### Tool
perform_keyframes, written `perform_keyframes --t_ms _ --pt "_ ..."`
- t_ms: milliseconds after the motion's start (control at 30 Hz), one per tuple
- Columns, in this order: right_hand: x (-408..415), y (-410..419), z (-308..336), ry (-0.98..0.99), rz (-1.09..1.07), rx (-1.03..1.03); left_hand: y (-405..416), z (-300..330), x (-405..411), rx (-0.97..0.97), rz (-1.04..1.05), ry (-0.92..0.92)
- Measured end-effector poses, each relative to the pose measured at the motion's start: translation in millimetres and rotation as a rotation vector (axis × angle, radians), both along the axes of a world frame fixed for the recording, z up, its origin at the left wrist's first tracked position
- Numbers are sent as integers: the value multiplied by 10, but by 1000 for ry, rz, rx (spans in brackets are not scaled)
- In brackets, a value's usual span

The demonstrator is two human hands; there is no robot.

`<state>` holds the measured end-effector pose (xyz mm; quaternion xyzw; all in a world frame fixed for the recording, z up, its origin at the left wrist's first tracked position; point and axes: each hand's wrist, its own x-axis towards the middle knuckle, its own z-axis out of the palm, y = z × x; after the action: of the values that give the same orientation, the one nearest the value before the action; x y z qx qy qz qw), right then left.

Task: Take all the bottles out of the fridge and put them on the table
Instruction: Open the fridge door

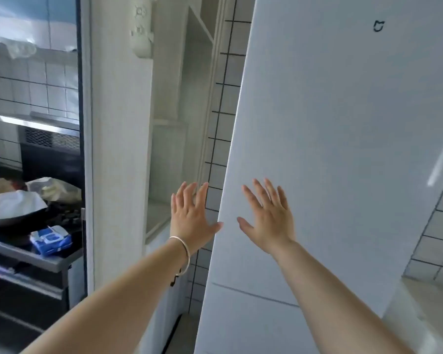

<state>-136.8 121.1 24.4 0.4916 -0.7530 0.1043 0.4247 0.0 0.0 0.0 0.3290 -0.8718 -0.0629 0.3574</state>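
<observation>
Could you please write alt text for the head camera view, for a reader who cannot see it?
A person's open left hand and right hand reach toward a closed white fridge, fingers spread. To the left, a kitchen counter holds a blue packet.

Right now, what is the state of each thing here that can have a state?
fridge door: closed, no bottles visible
left hand: open, fingers spread, at the door's left edge
right hand: open, fingers spread, over the door front
bracelet: worn on the left wrist
</observation>
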Motion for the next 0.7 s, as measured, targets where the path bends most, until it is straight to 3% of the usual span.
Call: perform_keyframes --t_ms 67,167,300,467,700 --pt "20 -349 83 22 37 39 -270 -19 -105 21 -60 76" --pt "1 -859 118 69 65 112 -578 -78 -340 -11 -176 53" --pt "-123 -1296 96 212 51 185 -868 -195 -666 89 -259 71" --pt "-318 -1570 138 431 -83 326 -1048 -280 -917 153 -358 52" --pt "-374 -1678 105 498 -276 457 -1066 -180 -1069 519 -516 81"
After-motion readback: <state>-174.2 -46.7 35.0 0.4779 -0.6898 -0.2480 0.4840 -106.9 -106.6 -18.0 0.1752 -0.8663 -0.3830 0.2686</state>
